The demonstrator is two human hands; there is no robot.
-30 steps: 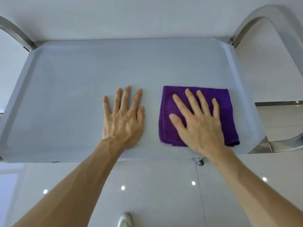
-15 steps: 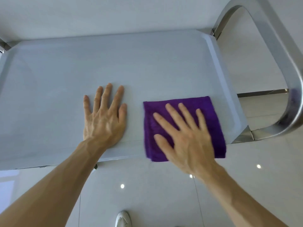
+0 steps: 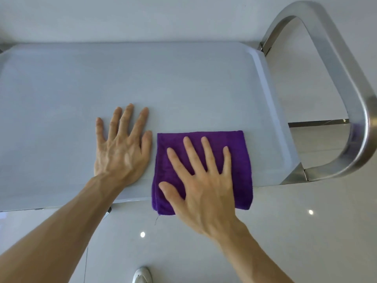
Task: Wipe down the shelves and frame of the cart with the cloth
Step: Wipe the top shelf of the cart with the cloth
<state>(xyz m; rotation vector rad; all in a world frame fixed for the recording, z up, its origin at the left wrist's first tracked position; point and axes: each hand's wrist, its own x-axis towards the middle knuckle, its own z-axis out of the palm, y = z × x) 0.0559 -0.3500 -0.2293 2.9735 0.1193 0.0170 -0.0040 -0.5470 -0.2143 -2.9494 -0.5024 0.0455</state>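
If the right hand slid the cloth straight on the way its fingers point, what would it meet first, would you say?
The right hand points away across the shelf. Ahead of the purple cloth lies only bare shelf surface, so the shelf's raised far rim probably comes first; the metal handle stands off to the right.

My left hand [image 3: 122,152] lies flat on the cart's top shelf [image 3: 183,82], near its front edge; just to its right, my right hand [image 3: 202,184] lies flat on the folded cloth [image 3: 240,160], whose near edge overhangs the shelf front. The frame handle [image 3: 346,82] loops beyond the shelf's right end, and my shoe [image 3: 142,275] stands on the floor [image 3: 306,231] below, in front of the cart.
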